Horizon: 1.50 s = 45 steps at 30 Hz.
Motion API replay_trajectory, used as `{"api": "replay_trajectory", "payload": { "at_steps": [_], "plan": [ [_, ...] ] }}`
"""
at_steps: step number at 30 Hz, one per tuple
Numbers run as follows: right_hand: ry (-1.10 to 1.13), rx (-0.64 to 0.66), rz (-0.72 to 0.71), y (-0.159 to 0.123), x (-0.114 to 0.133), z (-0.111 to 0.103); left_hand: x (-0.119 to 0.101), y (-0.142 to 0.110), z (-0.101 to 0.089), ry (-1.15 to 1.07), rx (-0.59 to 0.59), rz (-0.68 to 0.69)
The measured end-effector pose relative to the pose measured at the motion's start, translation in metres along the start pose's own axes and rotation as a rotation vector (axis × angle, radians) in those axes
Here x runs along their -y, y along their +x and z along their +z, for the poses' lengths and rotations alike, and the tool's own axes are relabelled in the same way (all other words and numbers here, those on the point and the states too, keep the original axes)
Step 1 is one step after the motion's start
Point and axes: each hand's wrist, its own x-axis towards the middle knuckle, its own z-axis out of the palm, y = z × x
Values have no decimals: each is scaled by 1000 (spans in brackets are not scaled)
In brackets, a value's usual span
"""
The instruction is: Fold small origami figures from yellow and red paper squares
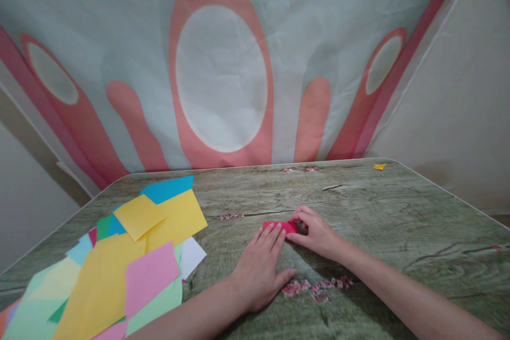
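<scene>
A small folded piece of red paper point(287, 227) lies on the wood-patterned table, a little right of the middle. My left hand point(261, 268) rests flat, its outstretched fingertips pressing on the left part of the paper and its thumb spread toward the right. At the paper's right end my right hand point(314, 231) pinches the edge between thumb and fingers. Part of the paper is hidden beneath the fingers of both hands.
Loose coloured sheets overlap on the left of the table point(374, 212), among them a yellow sheet point(177, 220), a pink sheet point(151, 276) and a blue sheet point(171, 188). A small yellow paper piece point(380, 167) sits near the far right corner. Behind hangs a printed cloth point(287, 53).
</scene>
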Motion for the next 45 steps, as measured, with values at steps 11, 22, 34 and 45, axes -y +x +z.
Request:
{"api": "replay_trajectory", "payload": {
  "at_steps": [11,22,34,45],
  "plan": [
    [-13,-24,-31,2,-2,0,-1,0,-1,19,-13,-8],
    [-17,-6,-24,3,-2,-1,3,4,-4,23,-50,10],
    [-4,44,-3,6,-7,-3,35,19,-1,-55,-245,12],
    [6,52,2,7,-7,-4,39,22,-1,-115,-297,0]
  ]
}}
